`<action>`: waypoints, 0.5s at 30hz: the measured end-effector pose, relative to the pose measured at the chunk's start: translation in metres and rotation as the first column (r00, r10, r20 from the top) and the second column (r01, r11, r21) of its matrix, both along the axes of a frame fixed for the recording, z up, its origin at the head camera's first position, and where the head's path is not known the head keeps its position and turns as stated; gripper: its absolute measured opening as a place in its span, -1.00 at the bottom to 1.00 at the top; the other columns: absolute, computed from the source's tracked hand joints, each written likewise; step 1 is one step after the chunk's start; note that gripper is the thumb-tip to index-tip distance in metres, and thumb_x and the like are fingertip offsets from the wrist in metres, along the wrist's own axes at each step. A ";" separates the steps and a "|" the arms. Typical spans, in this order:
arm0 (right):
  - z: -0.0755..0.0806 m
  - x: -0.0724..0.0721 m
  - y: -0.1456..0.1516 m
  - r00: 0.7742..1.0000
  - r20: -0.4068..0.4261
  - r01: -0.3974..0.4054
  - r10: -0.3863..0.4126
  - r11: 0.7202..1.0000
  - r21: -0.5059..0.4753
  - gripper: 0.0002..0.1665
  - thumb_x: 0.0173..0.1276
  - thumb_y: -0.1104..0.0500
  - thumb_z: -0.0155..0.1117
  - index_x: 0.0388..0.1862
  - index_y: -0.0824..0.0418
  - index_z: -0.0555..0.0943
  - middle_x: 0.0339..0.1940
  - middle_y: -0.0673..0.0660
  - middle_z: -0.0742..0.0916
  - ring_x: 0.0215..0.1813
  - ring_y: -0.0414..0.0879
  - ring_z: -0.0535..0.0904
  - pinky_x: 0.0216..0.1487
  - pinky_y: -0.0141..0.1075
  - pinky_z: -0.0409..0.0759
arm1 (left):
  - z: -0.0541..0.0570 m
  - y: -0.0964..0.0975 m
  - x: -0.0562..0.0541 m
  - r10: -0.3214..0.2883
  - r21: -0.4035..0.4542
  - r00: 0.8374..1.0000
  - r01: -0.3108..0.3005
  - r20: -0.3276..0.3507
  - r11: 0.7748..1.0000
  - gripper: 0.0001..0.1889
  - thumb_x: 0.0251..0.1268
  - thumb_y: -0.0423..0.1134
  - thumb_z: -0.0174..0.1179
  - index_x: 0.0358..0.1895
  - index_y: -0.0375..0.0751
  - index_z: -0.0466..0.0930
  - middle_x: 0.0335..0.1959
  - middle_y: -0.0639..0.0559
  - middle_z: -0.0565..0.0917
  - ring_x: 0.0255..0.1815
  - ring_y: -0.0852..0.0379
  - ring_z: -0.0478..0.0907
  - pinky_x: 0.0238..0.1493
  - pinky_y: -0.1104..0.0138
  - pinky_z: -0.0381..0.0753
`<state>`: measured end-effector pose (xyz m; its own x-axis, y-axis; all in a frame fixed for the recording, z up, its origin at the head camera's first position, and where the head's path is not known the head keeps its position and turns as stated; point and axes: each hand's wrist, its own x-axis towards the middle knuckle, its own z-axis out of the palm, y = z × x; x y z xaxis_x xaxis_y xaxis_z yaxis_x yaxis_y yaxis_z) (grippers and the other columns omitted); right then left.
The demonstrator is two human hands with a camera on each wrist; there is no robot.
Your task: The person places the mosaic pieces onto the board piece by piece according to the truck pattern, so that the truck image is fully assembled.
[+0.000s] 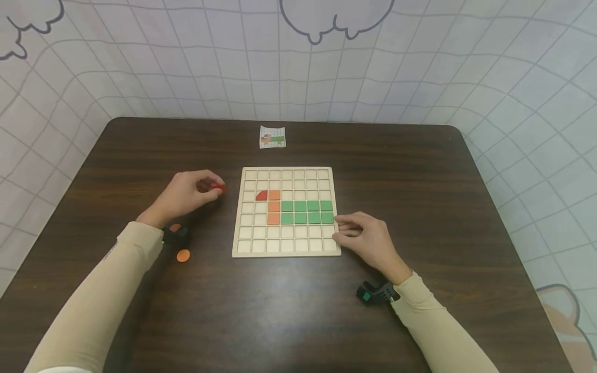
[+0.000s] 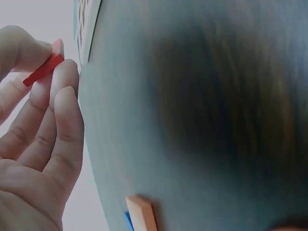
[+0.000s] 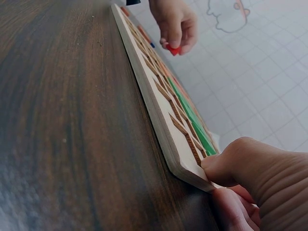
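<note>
Between the thumb and fingertips of my left hand [image 1: 188, 194] is a small red tile [image 2: 44, 70], held in the air just left of the wooden grid board [image 1: 286, 254]. My right hand [image 1: 368, 238] pinches the board's right edge, its thumb on the rim in the right wrist view and its other fingers partly hidden. A red quarter-round tile [image 1: 261, 195] sits in the grid beside a column of orange square tiles [image 1: 274, 206]. Two rows of green square tiles [image 1: 300, 212] run from there to the right side.
A small picture card [image 1: 278, 145] lies behind the board. On the dark wooden table [image 1: 280, 311], a round orange piece [image 1: 183, 255] lies near the left wrist. An orange block [image 2: 142, 212] and a blue piece [image 2: 128, 220] show low in the left wrist view.
</note>
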<state>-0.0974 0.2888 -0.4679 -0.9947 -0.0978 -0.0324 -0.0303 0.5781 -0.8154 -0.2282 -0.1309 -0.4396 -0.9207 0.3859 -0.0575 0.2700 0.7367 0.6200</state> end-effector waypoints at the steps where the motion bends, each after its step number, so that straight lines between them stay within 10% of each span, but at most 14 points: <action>1: 0.000 0.000 0.000 1.000 0.002 0.000 0.000 1.000 0.002 -0.58 0.27 0.12 0.53 0.12 0.11 0.76 -0.01 0.08 0.80 -0.01 -0.07 0.83 -0.06 -0.47 0.74 | 0.000 0.002 0.002 -0.002 0.007 1.000 0.002 -0.002 1.000 -0.83 0.41 -0.17 0.29 -0.01 -0.03 0.72 -0.14 -0.02 0.80 -0.11 0.01 0.75 -0.01 0.17 0.65; 15: -0.003 -0.001 0.001 1.000 0.002 -0.002 0.002 1.000 0.012 -0.58 0.27 0.10 0.52 0.12 0.09 0.76 0.00 0.07 0.80 -0.01 -0.07 0.83 -0.06 -0.44 0.75 | -0.009 0.036 0.020 0.007 0.114 1.000 -0.009 0.022 0.993 -0.85 0.39 -0.15 0.33 -0.08 -0.07 0.71 -0.17 -0.04 0.76 -0.14 0.03 0.69 -0.01 0.19 0.65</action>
